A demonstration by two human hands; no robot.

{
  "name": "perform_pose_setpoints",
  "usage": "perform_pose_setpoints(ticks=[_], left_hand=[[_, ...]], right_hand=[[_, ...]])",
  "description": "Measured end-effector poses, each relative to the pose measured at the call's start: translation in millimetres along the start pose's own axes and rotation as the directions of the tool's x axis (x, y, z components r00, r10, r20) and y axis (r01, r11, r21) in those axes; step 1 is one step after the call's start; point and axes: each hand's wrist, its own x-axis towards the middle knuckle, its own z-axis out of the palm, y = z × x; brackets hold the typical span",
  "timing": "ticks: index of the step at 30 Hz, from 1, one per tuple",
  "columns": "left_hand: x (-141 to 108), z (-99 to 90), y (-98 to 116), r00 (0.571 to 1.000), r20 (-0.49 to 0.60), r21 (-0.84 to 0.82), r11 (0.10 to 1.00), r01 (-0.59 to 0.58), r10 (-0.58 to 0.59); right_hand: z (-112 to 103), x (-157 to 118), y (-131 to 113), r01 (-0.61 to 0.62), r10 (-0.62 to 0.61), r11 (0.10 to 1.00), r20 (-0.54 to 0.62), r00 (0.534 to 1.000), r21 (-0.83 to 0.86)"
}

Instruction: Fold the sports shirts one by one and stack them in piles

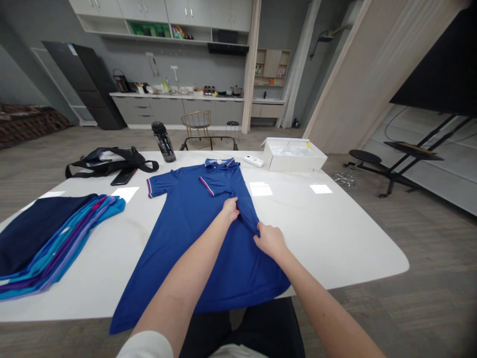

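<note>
A blue polo shirt (194,223) lies spread on the white table, its collar at the far side and its hem hanging over the near edge. Its right-hand sleeve is folded inward across the chest; the other sleeve points out to the left. My left hand (231,210) pinches the fabric below the folded sleeve. With closed fingers, my right hand (271,239) grips the shirt's right side edge, a little lower and further right. Between both hands the cloth is slightly raised in a crease.
A stack of folded clothes (48,238) lies on the table (335,233) at left. Behind it are a black bag (112,161), a phone (123,176) and a dark bottle (163,142). A white remote (254,161) and an open white box (296,160) stand at the far side.
</note>
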Motion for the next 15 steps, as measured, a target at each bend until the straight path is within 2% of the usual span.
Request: perform_pose_setpoints(ticks=[6, 11, 15], left_hand=[[6, -1.9, -4, 1.000, 0.001, -0.046, 0.999, -0.002, 0.002], [7, -7.3, -5, 1.000, 0.000, -0.054, 0.999, 0.003, -0.003], [8, -15.0, -5, 0.999, -0.009, -0.060, 0.998, -0.031, 0.031]], right_hand=[[5, -40, 4, 0.035, -0.035, 0.999, -0.037, 0.999, 0.006], [3, -73, 2, 0.059, -0.059, 0.998, -0.001, 0.998, 0.018], [2, -99, 1, 0.096, -0.093, 0.994, -0.054, 0.994, 0.047]])
